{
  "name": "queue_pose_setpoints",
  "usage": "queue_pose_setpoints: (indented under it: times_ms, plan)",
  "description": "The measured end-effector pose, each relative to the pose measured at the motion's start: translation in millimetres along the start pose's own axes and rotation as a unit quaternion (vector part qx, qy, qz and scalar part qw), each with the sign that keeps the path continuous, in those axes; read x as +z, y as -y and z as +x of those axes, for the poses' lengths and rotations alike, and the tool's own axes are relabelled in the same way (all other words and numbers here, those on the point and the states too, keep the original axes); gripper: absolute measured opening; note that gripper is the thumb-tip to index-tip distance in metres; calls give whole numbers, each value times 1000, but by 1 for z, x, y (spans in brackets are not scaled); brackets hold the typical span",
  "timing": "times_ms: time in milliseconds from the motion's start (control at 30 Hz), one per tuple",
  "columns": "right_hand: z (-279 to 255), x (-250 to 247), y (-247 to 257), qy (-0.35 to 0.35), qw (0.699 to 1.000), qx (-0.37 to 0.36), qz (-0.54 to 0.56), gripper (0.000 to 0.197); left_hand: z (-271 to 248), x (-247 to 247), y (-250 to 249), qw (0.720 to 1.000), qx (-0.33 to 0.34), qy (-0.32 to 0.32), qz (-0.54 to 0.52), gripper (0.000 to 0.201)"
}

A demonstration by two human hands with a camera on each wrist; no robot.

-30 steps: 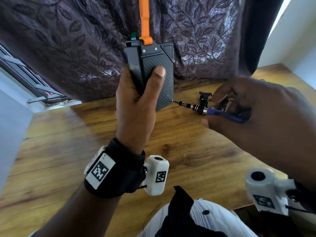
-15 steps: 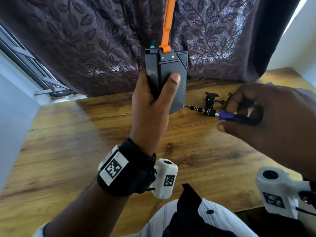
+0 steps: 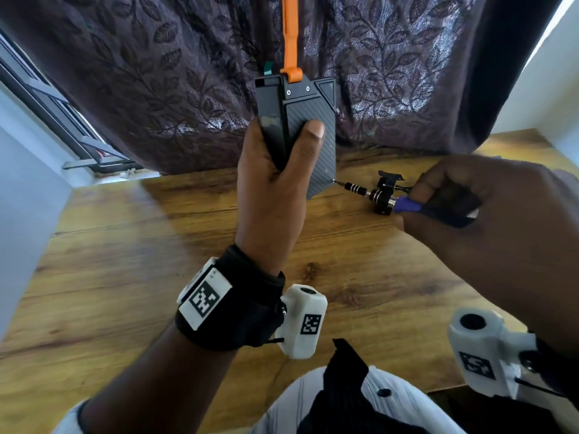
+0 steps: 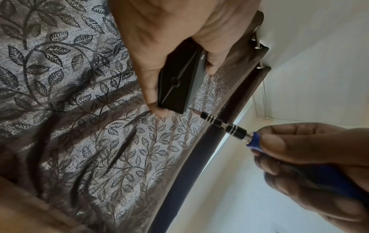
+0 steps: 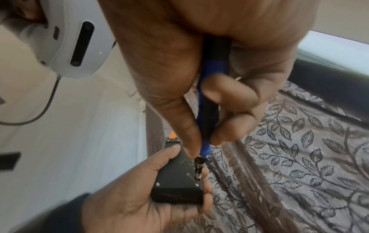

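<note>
Above a wooden table (image 3: 125, 277), the left hand (image 3: 272, 195) grips a black box (image 3: 313, 108) upright at twelve o'clock, steadying it so the right hand (image 3: 488, 214), fingers clenched round a screwdriver (image 4: 225, 126) pointing in from three o'clock, can seat the tip in its five-o'clock corner screw (image 5: 197, 184).

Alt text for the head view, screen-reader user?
A left hand holds a black ribbed rectangular case upright, while the right hand grips a blue-handled precision screwdriver with its tip at the case's lower right corner. An orange strap rises from the case's top; a wooden table lies below, a dark leaf-patterned curtain behind.
</note>
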State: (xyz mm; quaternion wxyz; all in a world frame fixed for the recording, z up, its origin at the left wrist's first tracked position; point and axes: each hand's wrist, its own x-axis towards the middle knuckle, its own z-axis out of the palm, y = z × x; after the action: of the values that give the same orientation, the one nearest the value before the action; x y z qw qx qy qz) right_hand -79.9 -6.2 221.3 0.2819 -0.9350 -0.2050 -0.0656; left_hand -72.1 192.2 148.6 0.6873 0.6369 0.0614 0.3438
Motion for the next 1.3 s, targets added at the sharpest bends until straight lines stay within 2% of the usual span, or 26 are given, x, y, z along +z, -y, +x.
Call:
queue_pose_setpoints:
  times_ms: [33,167,267,367,467,567,733,767,867,933,1033,1133,1233,1300]
  plan:
    - [0,0,0,-3,1000,1,11,18,0,0,0,1000,-1,-1,-1,39]
    - [4,5,-3,23,1000,9,19,45,-1,-2,-1,1000,7,-2,7,35]
    - [4,9,-1,27,999,7,25,34,0,-4,-1,1000,13,1,17,36]
    - [5,8,-4,44,999,-2,-9,32,1,-3,0,1000,16,4,15,39]
    - [5,4,-5,32,999,23,4,20,0,0,0,1000,16,11,17,36]
    - [5,5,-6,51,998,27,32,36,2,1,-4,1000,19,14,12,25]
    - [8,3,-4,47,998,16,27,45,4,1,-6,999,18,14,28,23]
    - [10,1,-3,43,999,11,18,45,3,2,-5,999,15,17,24,25]
    - [12,-4,-4,24,1000,6,-3,27,-2,2,0,1000,2,21,15,43]
    - [12,-6,-8,17,1000,2,-6,26,-5,4,1,1000,-5,18,11,41]
    - [11,-6,-11,10,999,-12,-38,46,-7,6,2,1000,-13,8,13,34]
    - [11,-5,-9,19,1000,-3,-14,39,-5,7,2,1000,-12,1,21,35]
    - [12,-3,-8,56,998,-16,-35,42,-3,7,1,1000,-11,-8,23,33]
    - [11,-2,-10,47,998,-12,-38,29,-2,6,0,1000,-10,-10,20,33]
